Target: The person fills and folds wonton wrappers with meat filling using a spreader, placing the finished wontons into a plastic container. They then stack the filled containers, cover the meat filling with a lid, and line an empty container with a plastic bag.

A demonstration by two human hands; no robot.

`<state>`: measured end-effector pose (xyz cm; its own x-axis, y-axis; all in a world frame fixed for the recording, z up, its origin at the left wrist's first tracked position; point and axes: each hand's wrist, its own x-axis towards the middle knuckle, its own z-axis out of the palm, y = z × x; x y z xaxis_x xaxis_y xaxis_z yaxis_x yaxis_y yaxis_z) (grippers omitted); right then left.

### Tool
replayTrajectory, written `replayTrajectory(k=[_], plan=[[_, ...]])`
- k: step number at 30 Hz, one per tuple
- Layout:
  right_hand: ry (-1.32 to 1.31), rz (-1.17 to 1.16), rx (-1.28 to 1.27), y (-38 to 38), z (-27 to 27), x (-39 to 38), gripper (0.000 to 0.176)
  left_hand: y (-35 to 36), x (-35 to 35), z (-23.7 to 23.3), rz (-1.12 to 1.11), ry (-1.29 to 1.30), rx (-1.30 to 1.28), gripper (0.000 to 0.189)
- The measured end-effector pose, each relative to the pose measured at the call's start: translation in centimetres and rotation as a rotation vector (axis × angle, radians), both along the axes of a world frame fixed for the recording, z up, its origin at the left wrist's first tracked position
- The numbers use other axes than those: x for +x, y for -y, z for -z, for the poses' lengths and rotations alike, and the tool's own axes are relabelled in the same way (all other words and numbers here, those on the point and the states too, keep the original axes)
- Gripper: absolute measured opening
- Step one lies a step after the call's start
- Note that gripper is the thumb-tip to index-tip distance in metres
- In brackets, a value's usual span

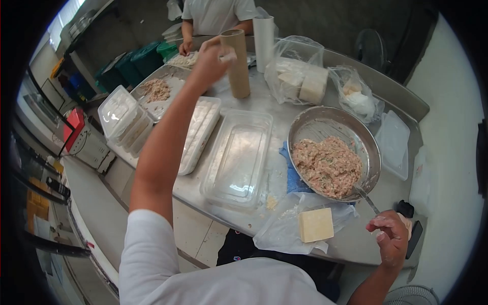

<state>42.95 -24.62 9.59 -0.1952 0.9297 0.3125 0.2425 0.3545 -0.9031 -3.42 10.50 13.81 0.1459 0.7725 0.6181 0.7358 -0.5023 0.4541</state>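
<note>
My left hand (211, 66) is stretched far across the table, blurred, and overlaps the upper part of a brown cardboard tube (239, 71) standing upright; its curled fingers show a whitish patch. Loosely bent and apart, the floury fingers of my right hand (391, 236) are empty, close to the spoon handle (372, 202). That spoon leans in a round metal pan (376, 152) of minced filling (328, 165). In front of me, a square stack of pale dough wrappers (316, 224) lies on a plastic bag (269, 235). Left of the pan is a clear plastic container (236, 157).
Dumpling-filled containers (198, 134) and stacked tubs (122, 114) stand on the left. Bagged wrapper stacks (300, 76), a white roll (263, 43) and another bag (358, 99) are at the back. A lid (394, 145) lies right. Opposite, a person (216, 15) works by a tray.
</note>
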Motion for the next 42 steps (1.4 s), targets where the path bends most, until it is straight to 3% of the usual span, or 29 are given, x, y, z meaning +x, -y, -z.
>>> replayTrajectory(k=[1,4,6,8,10,12,13,16,19,23,26,30,36,38,42], plan=[[-0.048,0.097,-0.007,0.6,0.7,0.4,0.027,-3.4,0.3,-1.1,0.031,0.134,-0.009,0.032],[-0.096,0.243,-0.045,2.3,2.8,1.6,0.025,-11.1,1.6,-3.4,-0.075,0.179,-0.016,0.037],[-0.098,0.287,-0.081,3.7,4.2,2.3,0.024,-15.9,1.3,-4.1,-0.247,-0.11,-0.178,0.049],[-0.122,0.344,-0.106,5.1,5.5,2.9,0.023,-20.1,-0.4,-4.5,-0.231,-0.2,-0.286,0.056],[-0.154,0.399,-0.115,6.5,6.6,3.5,0.022,-20.4,1.1,-4.8,-0.22,-0.291,-0.394,0.062],[-0.188,0.445,-0.127,7.4,7.3,3.8,0.021,-15.4,4.4,-6.3,-0.413,0.103,-0.582,0.07],[-0.179,0.487,-0.153,7.8,7.5,3.8,0.024,-16.0,4.3,-5.8,-0.423,0.122,-0.579,0.073],[-0.157,0.526,-0.178,8.2,7.8,4.2,0.026,-18.6,2.1,-5.4,-0.338,-0.003,-0.619,0.075],[-0.151,0.496,-0.158,7.6,7.6,4.5,0.021,-17.3,2.1,-6.5,-0.46,0.035,-0.688,0.076],[-0.064,0.454,-0.14,6.6,6.2,4.2,0.018,-17.0,1.7,-6.8,-0.371,0.006,-0.668,0.08],[-0.05,0.484,-0.165,6.5,5.8,3.4,0.019,-16.8,2.6,-7.0,-0.429,-0.039,-0.741,0.085],[-0.101,0.51,-0.181,7.1,7.3,3.8,0.019,-17.6,3.3,-7.4,-0.371,-0.125,-0.636,0.087],[-0.098,0.52,-0.23,7.0,7.8,4.3,0.018,-18.6,2.6,-6.5,-0.455,-0.051,-0.783,0.091],[-0.078,0.518,-0.213,6.6,7.5,4.4,0.018,-18.1,2.4,-6.6,-0.614,-0.108,-0.857,0.099],[0.002,0.504,-0.208,6.4,7.5,4.5,0.018,-16.2,2.7,-7.3,-0.659,-0.172,-0.909,0.107]])
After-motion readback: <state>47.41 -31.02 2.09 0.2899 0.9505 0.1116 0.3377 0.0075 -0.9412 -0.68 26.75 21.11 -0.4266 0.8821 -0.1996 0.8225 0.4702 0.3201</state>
